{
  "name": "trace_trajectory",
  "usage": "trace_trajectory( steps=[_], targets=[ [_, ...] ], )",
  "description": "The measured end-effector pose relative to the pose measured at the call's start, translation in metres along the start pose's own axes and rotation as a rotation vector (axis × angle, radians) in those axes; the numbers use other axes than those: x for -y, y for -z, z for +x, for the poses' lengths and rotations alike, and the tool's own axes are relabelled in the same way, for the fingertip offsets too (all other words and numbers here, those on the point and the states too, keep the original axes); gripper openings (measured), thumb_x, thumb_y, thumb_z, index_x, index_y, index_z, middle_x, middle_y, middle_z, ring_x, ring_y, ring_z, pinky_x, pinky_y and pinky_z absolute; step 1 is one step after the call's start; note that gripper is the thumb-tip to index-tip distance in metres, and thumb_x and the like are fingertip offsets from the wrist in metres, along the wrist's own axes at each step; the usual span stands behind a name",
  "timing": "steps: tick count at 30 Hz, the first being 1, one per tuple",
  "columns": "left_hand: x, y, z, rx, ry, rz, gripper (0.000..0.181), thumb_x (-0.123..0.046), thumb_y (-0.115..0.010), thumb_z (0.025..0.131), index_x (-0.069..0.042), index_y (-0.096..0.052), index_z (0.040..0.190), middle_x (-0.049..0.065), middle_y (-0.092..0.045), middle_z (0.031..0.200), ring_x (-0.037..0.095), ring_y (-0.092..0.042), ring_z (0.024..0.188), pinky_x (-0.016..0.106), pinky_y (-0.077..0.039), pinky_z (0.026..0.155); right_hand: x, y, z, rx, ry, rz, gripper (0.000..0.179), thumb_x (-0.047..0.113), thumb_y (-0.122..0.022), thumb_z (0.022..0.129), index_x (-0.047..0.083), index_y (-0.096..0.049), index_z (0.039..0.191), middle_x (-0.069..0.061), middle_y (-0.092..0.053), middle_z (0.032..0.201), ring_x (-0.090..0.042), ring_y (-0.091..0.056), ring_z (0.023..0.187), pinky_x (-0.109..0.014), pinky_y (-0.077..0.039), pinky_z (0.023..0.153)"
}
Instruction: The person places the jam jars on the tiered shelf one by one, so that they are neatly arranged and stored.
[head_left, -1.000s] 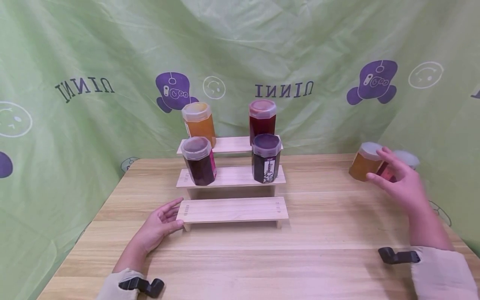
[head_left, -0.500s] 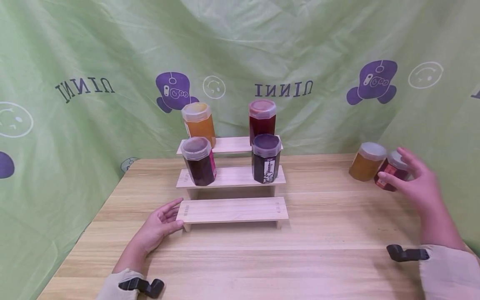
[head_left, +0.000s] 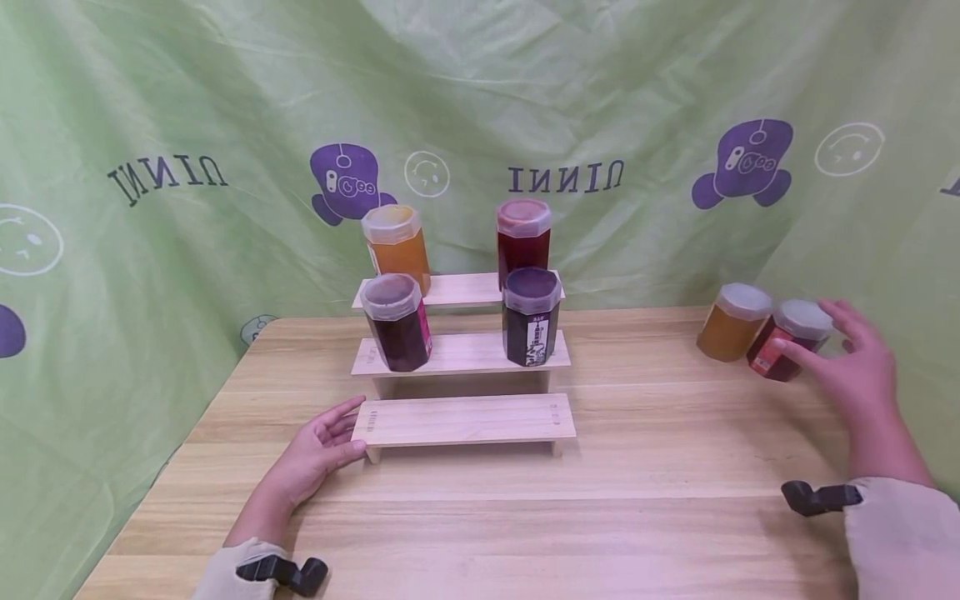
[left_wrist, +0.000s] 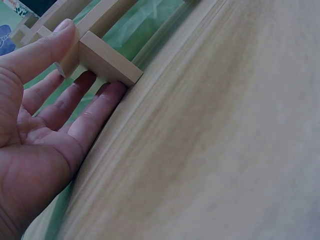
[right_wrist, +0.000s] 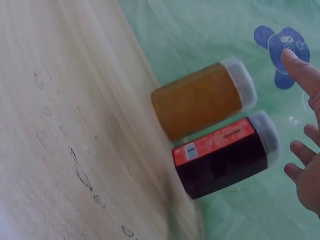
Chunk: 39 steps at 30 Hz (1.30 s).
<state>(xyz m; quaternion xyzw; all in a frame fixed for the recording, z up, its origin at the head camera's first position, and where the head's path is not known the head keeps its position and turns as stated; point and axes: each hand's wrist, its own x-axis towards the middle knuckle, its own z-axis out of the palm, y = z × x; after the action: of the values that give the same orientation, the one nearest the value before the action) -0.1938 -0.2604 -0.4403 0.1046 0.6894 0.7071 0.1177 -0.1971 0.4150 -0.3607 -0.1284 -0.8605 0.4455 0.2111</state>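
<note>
A three-step wooden display stand (head_left: 465, 421) occupies the middle of the table. At the left end of its lowest step, my left hand (head_left: 318, 450) has thumb and fingers about the board; the left wrist view shows fingertips against the leg (left_wrist: 110, 57). On the far right stand two lidded jars side by side: an amber one (head_left: 726, 332) and a dark red one with a red label (head_left: 787, 342). My right hand (head_left: 858, 367) is spread beside the dark red jar. In the right wrist view, its fingers (right_wrist: 302, 75) are apart from that jar's pale lid.
The top step carries an orange jar (head_left: 401, 254) and a red jar (head_left: 523, 250). On the middle step are a dark jar with a pink label (head_left: 401, 337) and a blackish jar (head_left: 528, 333). A green printed cloth (head_left: 450, 100) hangs behind the table (head_left: 660, 475).
My right hand has shifted right, from in front of the dark red jar to its right side, leaving that jar in fuller view. The left hand stays at the stand.
</note>
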Motion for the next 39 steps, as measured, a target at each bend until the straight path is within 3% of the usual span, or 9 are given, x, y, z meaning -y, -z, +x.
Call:
trace_trajectory(
  steps=[4, 9, 12, 18, 25, 31, 39],
  targets=[
    [0.002, 0.002, 0.000, -0.001, -0.003, 0.008, 0.079, 0.009, -0.065, 0.085, 0.004, -0.022, 0.151, 0.017, -0.050, 0.134, 0.015, -0.061, 0.111, 0.032, -0.053, 0.093, -0.007, 0.000, 0.007, 0.000, 0.021, -0.028, 0.086, 0.037, -0.074, 0.087, 0.017, -0.026, 0.155, 0.005, -0.005, 0.163, -0.029, -0.006, 0.148, -0.054, -0.013, 0.118],
    [0.004, 0.003, 0.000, 0.014, -0.018, 0.005, 0.079, 0.009, -0.064, 0.086, 0.005, -0.021, 0.151, 0.008, -0.054, 0.130, 0.015, -0.061, 0.111, 0.032, -0.053, 0.093, -0.013, 0.002, 0.021, 0.015, 0.048, -0.072, 0.089, 0.036, -0.073, 0.087, 0.006, -0.023, 0.154, -0.016, -0.003, 0.161, -0.044, -0.005, 0.145, -0.065, -0.014, 0.113],
    [0.005, 0.004, 0.000, 0.017, -0.018, 0.000, 0.079, 0.008, -0.065, 0.086, 0.005, -0.021, 0.151, 0.007, -0.055, 0.129, 0.016, -0.062, 0.110, 0.033, -0.053, 0.092, -0.016, 0.003, 0.028, 0.023, 0.049, -0.085, 0.090, 0.035, -0.073, 0.087, 0.003, -0.022, 0.154, -0.022, -0.004, 0.160, -0.045, -0.003, 0.144, -0.067, -0.012, 0.112],
    [0.005, 0.004, 0.002, 0.022, -0.015, -0.009, 0.079, 0.008, -0.065, 0.086, 0.005, -0.020, 0.151, 0.008, -0.055, 0.129, 0.016, -0.062, 0.110, 0.033, -0.053, 0.092, -0.023, 0.003, 0.035, 0.043, 0.040, -0.073, 0.090, 0.031, -0.072, 0.088, 0.001, -0.018, 0.154, -0.026, -0.012, 0.158, -0.043, -0.005, 0.145, -0.060, -0.008, 0.116],
    [0.001, 0.001, 0.000, 0.022, -0.011, -0.011, 0.079, 0.008, -0.065, 0.087, 0.006, -0.020, 0.151, 0.016, -0.051, 0.133, 0.015, -0.061, 0.110, 0.032, -0.053, 0.092, -0.030, 0.000, 0.041, 0.084, -0.031, -0.036, 0.093, 0.034, -0.070, 0.090, 0.005, -0.011, 0.156, -0.026, -0.011, 0.158, -0.047, -0.011, 0.142, -0.063, -0.014, 0.114],
    [0.001, 0.001, 0.001, 0.031, -0.021, -0.029, 0.079, 0.009, -0.064, 0.086, 0.008, -0.018, 0.151, 0.008, -0.056, 0.128, 0.015, -0.062, 0.109, 0.031, -0.054, 0.091, -0.033, -0.004, 0.040, 0.088, -0.085, -0.005, 0.092, 0.035, -0.068, 0.091, 0.008, -0.009, 0.156, -0.025, -0.008, 0.159, -0.047, -0.013, 0.142, -0.061, -0.016, 0.114],
    [0.002, 0.001, 0.001, 0.039, -0.031, -0.047, 0.079, 0.010, -0.063, 0.086, 0.009, -0.017, 0.150, 0.004, -0.057, 0.125, 0.015, -0.062, 0.109, 0.030, -0.054, 0.090, -0.038, -0.009, 0.039, 0.023, -0.145, 0.015, 0.087, 0.038, -0.067, 0.091, 0.018, -0.015, 0.158, -0.020, -0.013, 0.160, -0.042, -0.020, 0.139, -0.054, -0.023, 0.116]
  ],
)
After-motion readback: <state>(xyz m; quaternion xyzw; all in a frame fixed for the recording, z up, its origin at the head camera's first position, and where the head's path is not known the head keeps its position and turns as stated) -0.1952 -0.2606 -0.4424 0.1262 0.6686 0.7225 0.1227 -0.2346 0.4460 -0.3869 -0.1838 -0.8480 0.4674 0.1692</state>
